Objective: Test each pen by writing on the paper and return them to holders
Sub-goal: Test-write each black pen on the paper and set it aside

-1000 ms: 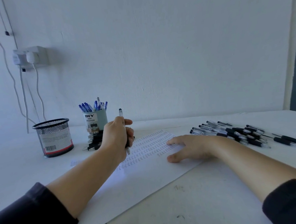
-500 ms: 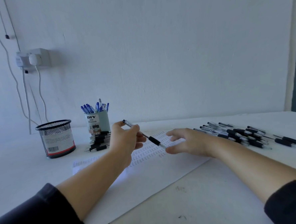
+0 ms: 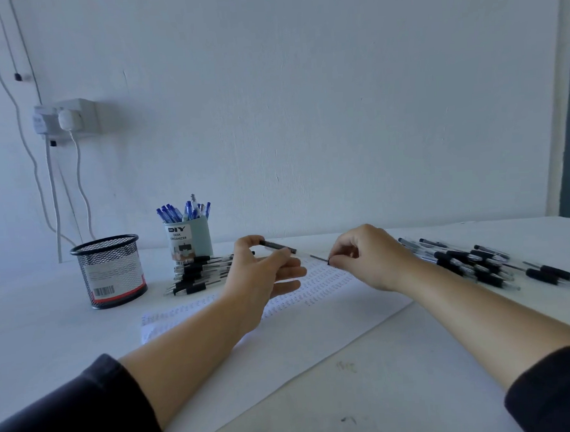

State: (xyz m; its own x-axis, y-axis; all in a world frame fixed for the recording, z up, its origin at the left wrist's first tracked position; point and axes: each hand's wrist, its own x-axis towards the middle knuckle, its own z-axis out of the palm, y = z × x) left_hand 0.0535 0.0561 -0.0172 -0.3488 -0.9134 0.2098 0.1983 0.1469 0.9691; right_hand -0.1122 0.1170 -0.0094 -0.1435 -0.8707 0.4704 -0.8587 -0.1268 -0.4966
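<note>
While the pen (image 3: 294, 251) hangs level above the paper (image 3: 316, 317), the left hand (image 3: 264, 274) pinches its dark grip end and the right hand (image 3: 366, 257) pinches the other end (both off the sheet). Left of the paper stand a blue pen cup (image 3: 189, 240) and a mesh holder (image 3: 111, 271); loose pens (image 3: 480, 264) lie right.

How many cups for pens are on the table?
2. A black mesh cup stands at the far left. A pale green cup full of blue pens stands just right of it, behind a stack of black pens.
</note>
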